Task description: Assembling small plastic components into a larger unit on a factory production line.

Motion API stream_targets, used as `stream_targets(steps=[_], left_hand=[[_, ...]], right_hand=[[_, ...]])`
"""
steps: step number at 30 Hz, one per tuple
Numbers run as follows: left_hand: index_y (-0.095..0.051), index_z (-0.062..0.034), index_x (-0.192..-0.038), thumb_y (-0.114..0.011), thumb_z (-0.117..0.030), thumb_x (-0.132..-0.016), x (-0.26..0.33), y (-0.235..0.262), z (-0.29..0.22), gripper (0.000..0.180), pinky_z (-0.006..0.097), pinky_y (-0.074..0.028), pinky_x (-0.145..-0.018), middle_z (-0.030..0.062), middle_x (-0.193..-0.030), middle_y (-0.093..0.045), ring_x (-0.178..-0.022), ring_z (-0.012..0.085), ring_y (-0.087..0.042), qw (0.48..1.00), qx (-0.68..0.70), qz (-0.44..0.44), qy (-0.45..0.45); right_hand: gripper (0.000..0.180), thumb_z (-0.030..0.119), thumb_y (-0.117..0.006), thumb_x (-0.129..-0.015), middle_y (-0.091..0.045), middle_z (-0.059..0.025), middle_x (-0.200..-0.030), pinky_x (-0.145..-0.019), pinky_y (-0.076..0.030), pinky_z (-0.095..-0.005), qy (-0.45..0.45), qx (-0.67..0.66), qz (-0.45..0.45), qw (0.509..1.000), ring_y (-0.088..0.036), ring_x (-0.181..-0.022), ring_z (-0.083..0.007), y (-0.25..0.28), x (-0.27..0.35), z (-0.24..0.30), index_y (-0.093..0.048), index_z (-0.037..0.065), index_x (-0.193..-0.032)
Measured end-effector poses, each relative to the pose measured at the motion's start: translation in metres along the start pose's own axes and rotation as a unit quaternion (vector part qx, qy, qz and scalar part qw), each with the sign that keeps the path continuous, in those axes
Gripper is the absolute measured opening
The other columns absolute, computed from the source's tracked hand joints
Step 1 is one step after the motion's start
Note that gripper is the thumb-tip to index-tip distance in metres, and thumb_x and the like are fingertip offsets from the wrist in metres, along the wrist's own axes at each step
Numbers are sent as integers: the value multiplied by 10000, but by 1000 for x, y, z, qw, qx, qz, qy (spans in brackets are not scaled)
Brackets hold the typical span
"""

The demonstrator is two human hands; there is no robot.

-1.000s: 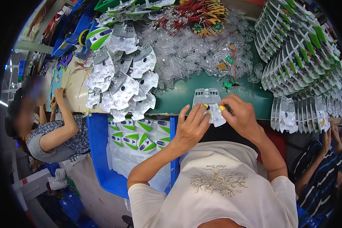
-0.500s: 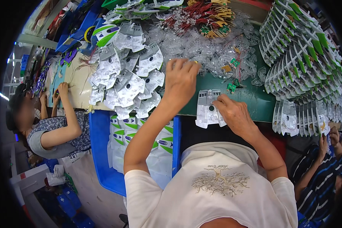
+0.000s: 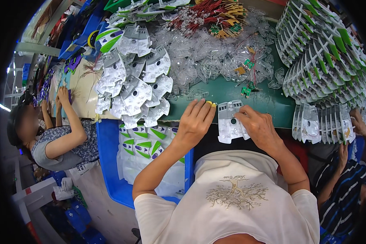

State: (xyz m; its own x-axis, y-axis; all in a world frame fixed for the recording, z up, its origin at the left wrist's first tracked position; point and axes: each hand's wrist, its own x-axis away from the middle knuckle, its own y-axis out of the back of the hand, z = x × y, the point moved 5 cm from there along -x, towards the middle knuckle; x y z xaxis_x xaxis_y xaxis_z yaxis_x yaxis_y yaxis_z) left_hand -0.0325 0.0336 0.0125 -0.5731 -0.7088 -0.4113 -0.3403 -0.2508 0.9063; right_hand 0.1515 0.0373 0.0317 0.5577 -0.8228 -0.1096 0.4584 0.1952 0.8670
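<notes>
My right hand (image 3: 258,127) grips a silver-grey plastic shell (image 3: 227,132) by its right side. The shell has a round dark hole and slots along its top, and sits at the near edge of the green tabletop (image 3: 215,90). Just left of it is my left hand (image 3: 196,124), its fingers pressed together and yellow covers on the tips nearest the shell. What those fingertips pinch, if anything, is hidden. A few clear plastic pieces (image 3: 196,94) lie just beyond them, in front of a big heap of clear parts (image 3: 203,55).
Stacked grey shells (image 3: 136,91) rise on the left; tall rows of green-edged shells (image 3: 321,61) stand right. Red-wired parts (image 3: 199,16) lie at the back, small green boards (image 3: 246,91) nearer. A blue bin (image 3: 110,162) holds green-white pieces. Co-workers sit at both sides.
My left hand has drawn back from the clear heap to the table's near edge, beside the shell. My right hand and the shell have shifted slightly right and nearer.
</notes>
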Motion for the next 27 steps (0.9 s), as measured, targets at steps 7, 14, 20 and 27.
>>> stream_targets(steps=[7, 14, 20, 27], left_hand=[[-628, -30, -1171, -597, 15, -757, 9, 9, 10, 418, 415, -466, -920, 140, -1164, -590, -1130, 308, -569, 996, 62, 64, 23], [-645, -19, -1108, -596, 73, -750, 7, 4, -2, 373, 405, -495, -884, 157, -1106, -612, -1033, 323, -612, 959, 264, -51, 90], [-657, 23, -1023, -645, -3, -739, -14, -3, -23, 285, 387, -514, -834, 132, -1062, -629, -989, 305, -639, 979, 202, -40, -6], [-675, 7, -1012, -682, -45, -761, -20, -10, -27, 256, 381, -493, -850, 115, -1018, -653, -1028, 274, -638, 989, 150, 6, 9]], right_hand=[[281, -60, -602, -763, -599, -111, -984, -599, -519, -414, 1, -1, 1, 1000, -672, -750, -298, 0, 1, -2, -649, -4, -1034], [265, -51, -636, -747, -637, -86, -984, -608, -528, -387, 20, 7, 0, 1000, -682, -766, -287, 2, -5, -4, -667, 30, -997], [264, -50, -646, -734, -650, -83, -971, -624, -540, -359, 47, 6, -17, 999, -687, -774, -279, 2, -5, -5, -664, 24, -987], [164, -6, -662, -789, -632, -93, -883, -608, -521, -398, -27, -54, -73, 995, -663, -747, -301, -4, -4, -15, -608, 38, -937]])
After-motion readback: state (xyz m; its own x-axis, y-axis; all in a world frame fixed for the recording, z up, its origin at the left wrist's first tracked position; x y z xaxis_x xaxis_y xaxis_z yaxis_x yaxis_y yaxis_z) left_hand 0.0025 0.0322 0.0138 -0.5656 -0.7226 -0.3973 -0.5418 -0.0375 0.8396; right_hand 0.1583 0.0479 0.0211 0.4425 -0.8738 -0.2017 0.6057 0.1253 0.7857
